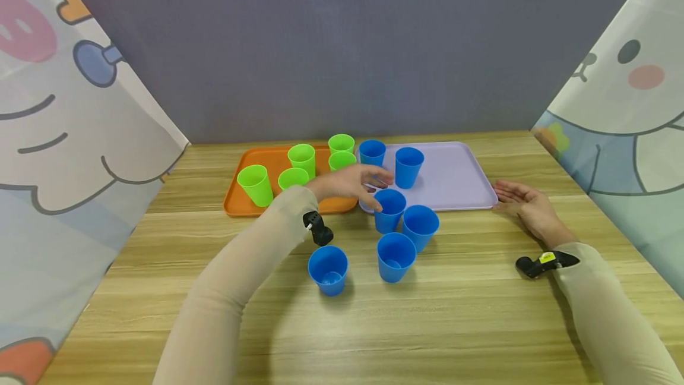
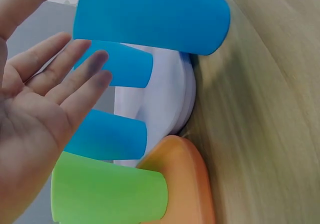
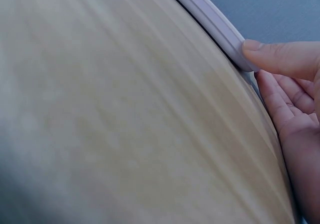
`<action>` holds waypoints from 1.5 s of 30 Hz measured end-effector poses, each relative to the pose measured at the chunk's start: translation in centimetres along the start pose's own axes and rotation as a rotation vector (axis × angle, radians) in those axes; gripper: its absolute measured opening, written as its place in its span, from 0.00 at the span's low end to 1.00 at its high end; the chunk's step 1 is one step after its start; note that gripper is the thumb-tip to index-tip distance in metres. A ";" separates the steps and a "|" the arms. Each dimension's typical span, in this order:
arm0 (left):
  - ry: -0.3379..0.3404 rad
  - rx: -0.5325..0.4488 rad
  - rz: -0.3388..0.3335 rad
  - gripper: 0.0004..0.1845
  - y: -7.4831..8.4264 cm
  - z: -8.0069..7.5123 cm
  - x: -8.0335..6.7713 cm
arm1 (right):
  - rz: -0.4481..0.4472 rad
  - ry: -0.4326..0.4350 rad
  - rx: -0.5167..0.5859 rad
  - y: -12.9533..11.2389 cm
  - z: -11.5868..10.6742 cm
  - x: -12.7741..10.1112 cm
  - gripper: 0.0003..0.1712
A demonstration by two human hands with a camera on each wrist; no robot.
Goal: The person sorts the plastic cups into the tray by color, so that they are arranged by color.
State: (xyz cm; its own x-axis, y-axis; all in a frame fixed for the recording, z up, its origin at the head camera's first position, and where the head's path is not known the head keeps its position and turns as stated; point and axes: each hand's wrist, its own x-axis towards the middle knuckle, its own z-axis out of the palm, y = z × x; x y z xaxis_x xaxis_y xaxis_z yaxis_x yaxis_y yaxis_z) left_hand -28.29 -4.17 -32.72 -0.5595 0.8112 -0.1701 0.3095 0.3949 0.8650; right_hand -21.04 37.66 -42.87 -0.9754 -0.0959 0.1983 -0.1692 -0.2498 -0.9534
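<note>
My left hand [image 1: 355, 183] hovers with its fingers spread and thumb apart, beside the rim of an upright blue cup [image 1: 389, 212] in front of the trays. In the left wrist view, that hand's palm [image 2: 30, 119] is bare and its fingers reach toward a blue cup [image 2: 150, 16]. My right hand [image 1: 529, 210] lies at the near right corner of the lilac tray [image 1: 454, 177]. Its thumb touches the tray's rim [image 3: 220, 24] in the right wrist view, with the other fingers fairly straight alongside. Two blue cups [image 1: 408, 168] stand on the lilac tray.
Several green cups [image 1: 255, 186] stand on the orange tray [image 1: 232, 198], left of the lilac one. Nearer on the wooden table [image 1: 454, 319] are three more blue cups: one [image 1: 420, 230], another [image 1: 396, 259] and a third [image 1: 328, 272]. A grey panel [image 1: 342, 46] rises behind.
</note>
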 end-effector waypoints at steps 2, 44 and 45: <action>-0.022 0.014 0.003 0.40 -0.1 0.1 0.1 | -0.003 -0.001 0.002 0.1 0.0 0.0 0.33; -0.085 0.122 0.062 0.36 -0.9 0.4 0.7 | 0.011 0.036 -0.081 0.0 0.1 0.0 0.31; -0.083 0.120 0.062 0.36 -0.9 0.3 0.8 | 0.009 0.035 -0.078 0.0 0.1 0.0 0.31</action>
State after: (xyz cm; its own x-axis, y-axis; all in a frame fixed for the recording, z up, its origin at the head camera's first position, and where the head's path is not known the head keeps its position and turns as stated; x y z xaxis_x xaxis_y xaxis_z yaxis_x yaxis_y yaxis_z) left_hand -28.73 -3.76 -33.74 -0.4729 0.8663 -0.1608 0.4337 0.3877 0.8134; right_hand -21.02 37.56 -42.86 -0.9811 -0.0640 0.1828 -0.1695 -0.1731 -0.9702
